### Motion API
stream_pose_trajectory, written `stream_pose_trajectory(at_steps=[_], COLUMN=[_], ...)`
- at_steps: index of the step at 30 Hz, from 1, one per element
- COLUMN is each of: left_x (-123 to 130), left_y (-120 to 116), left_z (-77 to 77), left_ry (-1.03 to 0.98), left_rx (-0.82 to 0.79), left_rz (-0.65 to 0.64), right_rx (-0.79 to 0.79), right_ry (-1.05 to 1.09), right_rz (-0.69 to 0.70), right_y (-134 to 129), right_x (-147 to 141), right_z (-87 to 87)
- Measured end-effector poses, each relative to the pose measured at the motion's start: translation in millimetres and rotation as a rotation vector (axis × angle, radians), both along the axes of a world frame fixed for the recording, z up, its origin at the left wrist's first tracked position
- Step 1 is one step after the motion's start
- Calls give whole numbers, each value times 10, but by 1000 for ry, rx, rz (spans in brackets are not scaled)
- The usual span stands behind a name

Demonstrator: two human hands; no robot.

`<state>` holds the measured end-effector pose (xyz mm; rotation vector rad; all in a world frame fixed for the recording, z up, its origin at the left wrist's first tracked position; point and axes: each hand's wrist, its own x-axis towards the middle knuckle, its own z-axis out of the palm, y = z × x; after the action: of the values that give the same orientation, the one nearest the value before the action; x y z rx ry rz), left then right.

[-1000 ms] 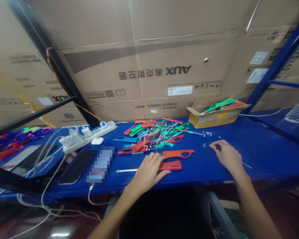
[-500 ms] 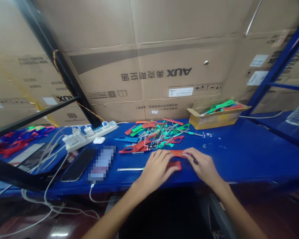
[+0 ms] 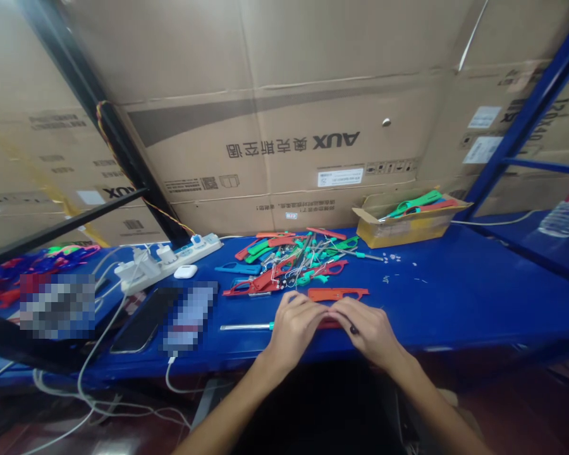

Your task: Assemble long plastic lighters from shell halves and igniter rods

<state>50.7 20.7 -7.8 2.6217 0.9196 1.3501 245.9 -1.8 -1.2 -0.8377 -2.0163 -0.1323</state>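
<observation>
Red handle (image 3: 329, 323) lies close to the near edge of the tabletop (image 3: 478, 303), partly hidden under my two hands; its tube (image 3: 246, 327) points left. Left hand (image 3: 294, 328): fingers bent over the handle; cannot tell whether they pinch it. Right hand (image 3: 374, 330): fingers curled around a dark stub (image 3: 353, 329), tips meeting the left ones above the handle. Orange shell (image 3: 334, 294) just beyond; pile (image 3: 270, 276) farther, to the left. Estimate: handle light, stiff, smooth, apt to slide; best held by its broad sides. Tube probably a poor hold, being thin and slick.
</observation>
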Motion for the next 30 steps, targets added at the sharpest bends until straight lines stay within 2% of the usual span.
stream_pose_trajectory(at_steps=[4, 7, 9, 11, 20, 24, 30], left_x=[2, 4, 4, 4, 11, 20, 31], left_y=[3, 0, -2, -2, 15, 1, -21], left_z=[19, 33, 40, 42, 24, 48, 64], left_ry=[1, 7, 17, 29, 61, 53, 44], left_rx=[-17, -30, -36, -41, -77, -73, -65], left_rz=[-19, -29, -33, -36, -33, -40, -50], right_rx=[52, 152, 116, 18, -354, -429, -458], right_ry=[161, 518, 756, 868, 1042, 1044, 1029], right_rz=[41, -3, -40, -51, -21, 4, 27], right_y=[-25, -54, -70, -78, -13, -5, -2], right_x=[42, 111, 146, 164, 180, 173, 162], right_z=[-52, -192, -278, -320, -209, -197, -188])
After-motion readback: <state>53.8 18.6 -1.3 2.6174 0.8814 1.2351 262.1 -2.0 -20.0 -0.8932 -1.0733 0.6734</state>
